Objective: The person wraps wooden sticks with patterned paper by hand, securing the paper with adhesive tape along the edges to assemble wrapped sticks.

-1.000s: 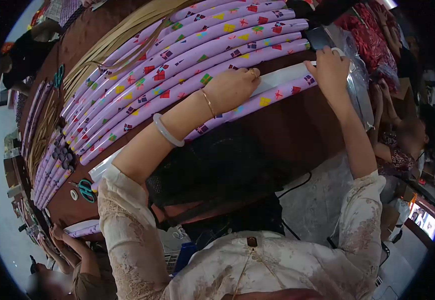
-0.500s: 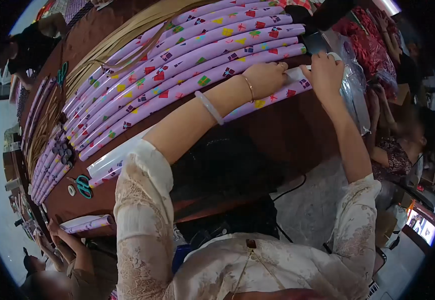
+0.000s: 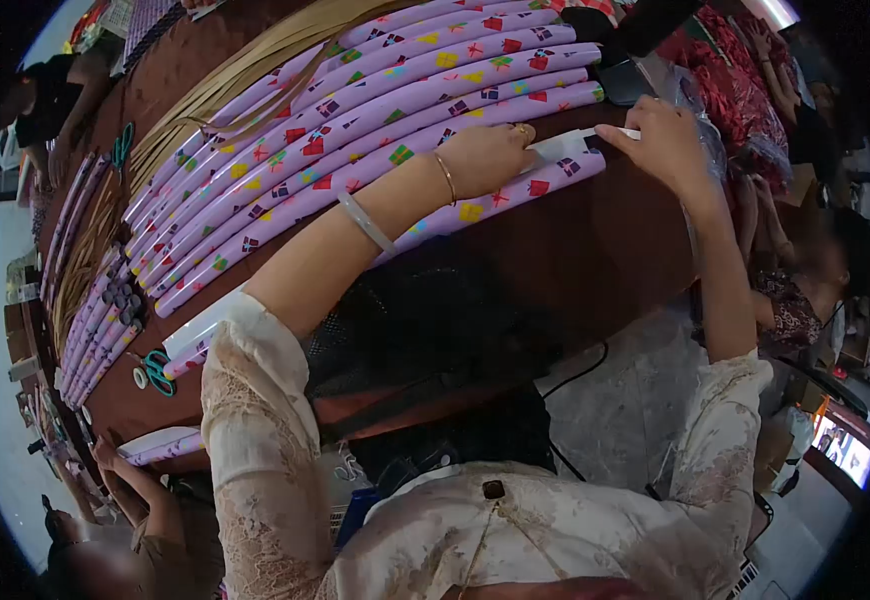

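Note:
A roll of lilac wrapping paper (image 3: pixel 470 212) printed with gift boxes lies in front of me, its white inner side (image 3: pixel 562 148) showing along the upper edge. My left hand (image 3: pixel 492 160), fingers curled, holds down that edge near the roll's right end. Just past this end my right hand (image 3: pixel 667 148) is closed in a pinch on a small white strip (image 3: pixel 627 133); its exact kind is not clear. The roll's left part passes under my left forearm and comes out at the far left, beside teal-handled scissors (image 3: pixel 161 372) and a small roll of tape (image 3: pixel 140 377).
Several finished lilac rolls (image 3: pixel 355 120) lie side by side behind my hands, with brown paper strips (image 3: pixel 225 90) beyond. A black object (image 3: pixel 623 80) stands at the back right, near red plastic-wrapped goods (image 3: pixel 725 80). Co-workers sit left and right along the brown table (image 3: pixel 645 230).
My left hand has slid left along the roll. My right hand has come off the roll's end to the right, and a white strip now shows in its fingers.

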Tool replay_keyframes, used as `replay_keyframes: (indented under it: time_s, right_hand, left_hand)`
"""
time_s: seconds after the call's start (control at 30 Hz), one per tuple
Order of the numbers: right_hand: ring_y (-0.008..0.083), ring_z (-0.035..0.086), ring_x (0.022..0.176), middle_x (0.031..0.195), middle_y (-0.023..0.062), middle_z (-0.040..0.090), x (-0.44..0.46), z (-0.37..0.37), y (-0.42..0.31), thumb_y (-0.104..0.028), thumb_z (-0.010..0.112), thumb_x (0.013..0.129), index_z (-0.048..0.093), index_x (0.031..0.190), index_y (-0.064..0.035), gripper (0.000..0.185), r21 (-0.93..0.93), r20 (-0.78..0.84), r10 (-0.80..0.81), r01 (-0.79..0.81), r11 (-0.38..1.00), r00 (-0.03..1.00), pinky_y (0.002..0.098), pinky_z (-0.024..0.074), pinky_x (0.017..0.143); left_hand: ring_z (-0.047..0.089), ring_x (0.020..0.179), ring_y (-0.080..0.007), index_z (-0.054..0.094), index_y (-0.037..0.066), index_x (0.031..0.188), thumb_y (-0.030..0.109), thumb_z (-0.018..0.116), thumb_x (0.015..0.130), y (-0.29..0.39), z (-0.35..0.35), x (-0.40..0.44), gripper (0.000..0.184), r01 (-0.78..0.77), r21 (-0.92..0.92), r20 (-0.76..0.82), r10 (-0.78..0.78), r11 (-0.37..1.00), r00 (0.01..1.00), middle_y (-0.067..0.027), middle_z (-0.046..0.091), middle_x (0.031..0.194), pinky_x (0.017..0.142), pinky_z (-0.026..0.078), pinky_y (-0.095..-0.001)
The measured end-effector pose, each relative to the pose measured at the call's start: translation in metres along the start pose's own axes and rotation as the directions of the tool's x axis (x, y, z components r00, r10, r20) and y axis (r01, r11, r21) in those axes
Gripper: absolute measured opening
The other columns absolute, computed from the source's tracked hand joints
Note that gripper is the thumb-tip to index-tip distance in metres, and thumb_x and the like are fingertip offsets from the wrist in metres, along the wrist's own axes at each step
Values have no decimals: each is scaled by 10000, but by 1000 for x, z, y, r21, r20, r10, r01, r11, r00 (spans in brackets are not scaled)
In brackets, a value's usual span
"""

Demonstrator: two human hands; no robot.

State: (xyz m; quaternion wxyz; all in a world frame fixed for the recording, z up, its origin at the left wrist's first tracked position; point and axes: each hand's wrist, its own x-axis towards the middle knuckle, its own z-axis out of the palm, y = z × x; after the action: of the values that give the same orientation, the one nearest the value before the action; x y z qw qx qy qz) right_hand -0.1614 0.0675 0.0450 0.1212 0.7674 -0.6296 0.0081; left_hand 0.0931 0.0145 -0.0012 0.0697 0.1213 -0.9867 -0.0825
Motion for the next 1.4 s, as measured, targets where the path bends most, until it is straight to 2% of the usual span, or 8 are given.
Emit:
replay_keyframes:
  time_s: [0.2,0.27,0.8,1.0,1.13,1.2,1.23,1.4]
  right_hand:
    - [237,560,795,753,68,568,0,-1,-9,-524,543,775,651,664,-68,481,-72,-18,15,-16,997,1000,416,395,742]
    - [231,559,788,749,63,572,-1,5,-12,-518,557,758,659,664,-71,467,-97,-115,-8,-4,995,993,419,376,769]
    - [211,563,801,771,49,591,5,14,-17,-522,585,719,671,718,-80,451,-79,-88,68,-76,994,994,392,355,755]
    - [223,579,753,730,57,582,5,12,-19,-516,594,721,634,650,-57,466,-83,-129,42,-53,995,991,375,389,729]
    - [216,559,800,762,62,584,3,4,-19,-493,609,717,664,724,-50,447,-32,2,107,-107,994,994,405,352,751]
    - [249,556,739,731,67,565,-2,5,-20,-432,651,708,622,663,-51,384,20,-155,33,-30,999,987,383,385,726]
    - [220,524,824,797,55,547,-7,10,-18,-446,633,716,648,738,-51,396,28,-138,17,-13,1000,990,389,329,783]
    - [213,502,890,899,39,535,-23,15,-19,-354,688,698,615,818,-64,322,137,-294,5,37,990,956,406,313,832]
  left_hand:
    - [575,875,-247,558,59,947,88,498,800,13,-3,22,161,121,-12,19,-121,993,993,-99,511,968,711,492,-347]
    - [576,866,-253,558,62,946,92,478,815,9,7,29,156,101,-37,-65,-103,994,992,-110,516,949,695,495,-358]
    - [616,832,-283,569,64,1012,147,462,847,5,3,44,214,84,-18,32,-83,996,996,-140,562,951,687,510,-380]
    - [620,822,-289,566,58,1015,153,470,843,4,4,50,218,68,-6,39,-68,998,997,-139,591,899,682,511,-380]
    - [624,783,-299,569,56,992,132,489,823,10,5,55,202,186,-10,41,-186,982,982,-144,584,912,645,514,-392]
    - [621,737,-300,596,54,902,110,526,789,15,8,57,145,303,15,-2,-303,953,953,-149,569,934,610,511,-389]
    - [622,740,-305,599,39,821,114,539,778,18,9,57,105,337,-47,-62,-340,940,938,-151,570,937,616,512,-397]
    - [615,726,-310,605,50,795,155,566,776,24,22,69,115,421,-61,-155,-425,905,892,-143,571,943,622,499,-412]
